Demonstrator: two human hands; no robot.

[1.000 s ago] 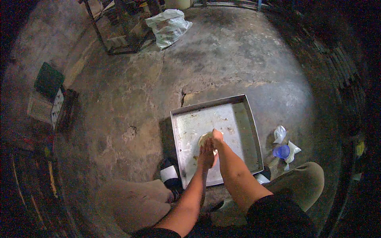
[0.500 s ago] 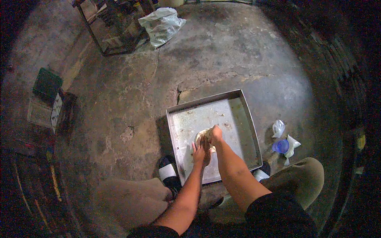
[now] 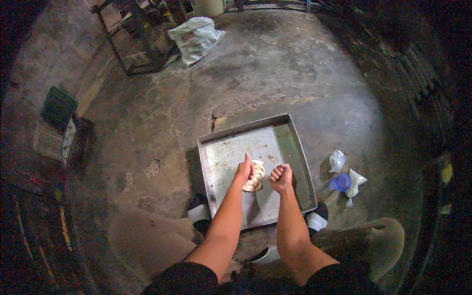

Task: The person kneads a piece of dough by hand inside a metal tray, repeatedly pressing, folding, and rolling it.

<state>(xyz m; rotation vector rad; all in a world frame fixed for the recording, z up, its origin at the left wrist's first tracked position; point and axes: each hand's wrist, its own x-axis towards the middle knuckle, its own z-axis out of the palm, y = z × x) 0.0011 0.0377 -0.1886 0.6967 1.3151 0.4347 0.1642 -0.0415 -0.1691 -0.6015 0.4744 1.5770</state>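
A pale, flattened lump of dough (image 3: pixel 254 180) with finger dents lies in a square metal tray (image 3: pixel 223 209) on the floor between my feet. My left hand (image 3: pixel 244 170) is at the dough's left edge, its fingers curled in and its thumb pointing up; it hides part of the dough. Just right of the dough, apart from it, my right hand (image 3: pixel 281 178) is closed in a fist, with nothing visible in it. Small bits of dough (image 3: pixel 265 145) stick to the tray bottom.
Right of the tray are a blue cup (image 3: pixel 340 183), a bag of white stuff (image 3: pixel 356 182) and a clear plastic bag (image 3: pixel 337 161). A white sack (image 3: pixel 196 40) rests by a dark frame at the back. Far left stands a green crate (image 3: pixel 59 106).
My hands were together on the dough and have come apart. The left has curled its fingers, and the right has moved off to the right as a fist. The view has shifted slightly.
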